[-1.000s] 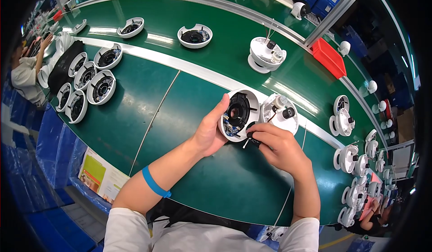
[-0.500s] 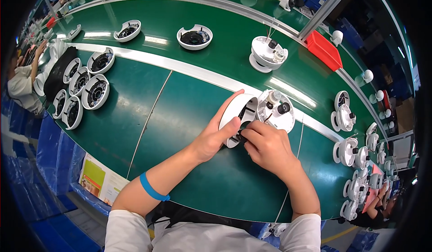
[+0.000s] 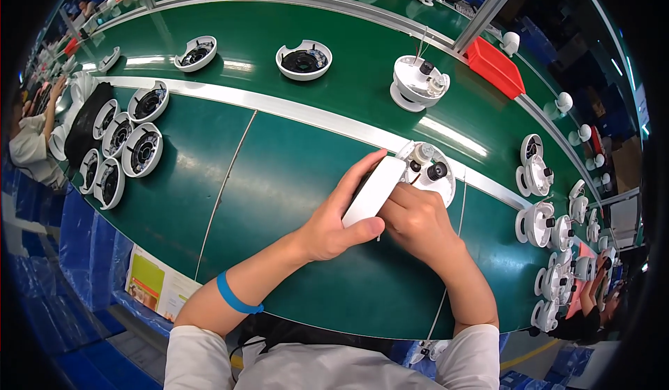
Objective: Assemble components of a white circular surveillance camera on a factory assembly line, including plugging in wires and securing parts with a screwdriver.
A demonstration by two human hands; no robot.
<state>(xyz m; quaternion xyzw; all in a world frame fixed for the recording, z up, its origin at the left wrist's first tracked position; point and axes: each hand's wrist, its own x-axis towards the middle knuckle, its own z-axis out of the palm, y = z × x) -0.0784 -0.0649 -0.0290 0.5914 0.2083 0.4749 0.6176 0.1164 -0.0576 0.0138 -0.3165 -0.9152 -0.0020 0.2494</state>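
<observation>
My left hand (image 3: 333,221) is closed round a white camera housing (image 3: 378,189), thumb along its near edge and fingers on the far side. The housing stands on edge, its smooth white wall toward me and its interior mostly hidden. Close against its right side is my right hand (image 3: 422,224), fingers curled in behind the wall. Whatever those fingertips pinch is hidden. Just beyond the right hand, a round white camera part (image 3: 444,189) with a black lens (image 3: 437,171) lies on the green bench, partly covered by the knuckles.
Several white housings with black interiors (image 3: 142,150) cluster at the left. Farther back are a single housing (image 3: 304,61), a wired white camera unit (image 3: 418,87) and a red tray (image 3: 496,68). Several camera units (image 3: 538,224) line the right edge. A metal strip (image 3: 279,106) crosses the bench.
The housing has been turned in my left hand, so its black interior no longer faces me and its outer wall does. My right fingers have slipped farther out of sight behind it.
</observation>
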